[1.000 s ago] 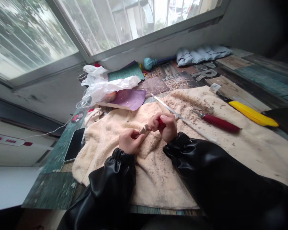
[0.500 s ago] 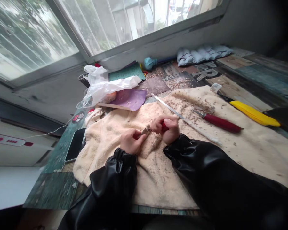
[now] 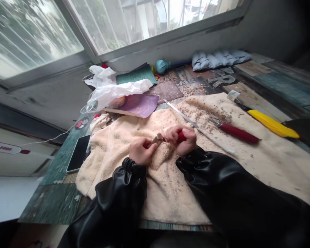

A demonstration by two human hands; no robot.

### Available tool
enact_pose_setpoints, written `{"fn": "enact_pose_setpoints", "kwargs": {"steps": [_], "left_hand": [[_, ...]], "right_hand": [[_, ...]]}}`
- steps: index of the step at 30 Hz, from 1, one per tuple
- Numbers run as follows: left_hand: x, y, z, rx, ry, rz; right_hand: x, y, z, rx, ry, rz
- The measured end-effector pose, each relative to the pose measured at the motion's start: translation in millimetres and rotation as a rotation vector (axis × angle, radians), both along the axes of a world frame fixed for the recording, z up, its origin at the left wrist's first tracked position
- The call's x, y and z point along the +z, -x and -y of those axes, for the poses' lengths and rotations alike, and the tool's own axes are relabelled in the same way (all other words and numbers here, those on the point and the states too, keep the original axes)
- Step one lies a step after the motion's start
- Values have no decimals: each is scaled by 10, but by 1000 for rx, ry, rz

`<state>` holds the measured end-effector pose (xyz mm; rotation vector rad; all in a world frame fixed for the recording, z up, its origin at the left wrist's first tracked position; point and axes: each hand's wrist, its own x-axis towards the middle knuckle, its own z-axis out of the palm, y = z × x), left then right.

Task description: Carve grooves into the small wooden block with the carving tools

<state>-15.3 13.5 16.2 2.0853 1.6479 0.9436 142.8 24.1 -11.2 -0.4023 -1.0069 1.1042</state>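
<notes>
Over the middle of the cream towel (image 3: 170, 193), well back from the tabletop's (image 3: 54, 203) near edge, your left hand (image 3: 141, 151) has its fingers closed round a small wood piece (image 3: 156, 138) while your right hand (image 3: 182, 139) grips a red-handled knife (image 3: 180, 136) against it

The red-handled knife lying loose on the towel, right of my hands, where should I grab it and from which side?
Take the red-handled knife by its red handle, coming from the right end, away from the blade. It lies flat on the towel with the metal blade pointing left toward the wood shavings, so the long rounded handle is the safe part, free for fingers to close around from above.
</notes>
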Motion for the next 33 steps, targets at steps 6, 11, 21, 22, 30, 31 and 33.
{"fn": "enact_pose_setpoints", "kwargs": {"steps": [6, 11, 21, 22, 30, 31, 33], "left_hand": [[-24, 22, -47, 11, 4, -6], [-9, 21, -33, 13, 17, -1], [-28, 33, -25, 7, 35, -7], [-31, 34, -24, 8, 36, -8], [-14, -12, -8, 20, 19, -13], [-10, -16, -5, 24, 14, -14], [-4, -17, -3, 34, 8, -14]], "right_hand": [[65, -25, -16, 74, -1, 60], [165, -53, -73, 114, -4, 90], [132, -65, -24, 118, -47, 73], [129, -61, -20, 115, -62, 55], [187, -4, -46, 76, -115, -102], [184, 1, -53, 68, -107, -120], [163, 8, -59, 48, -91, -150]]}}
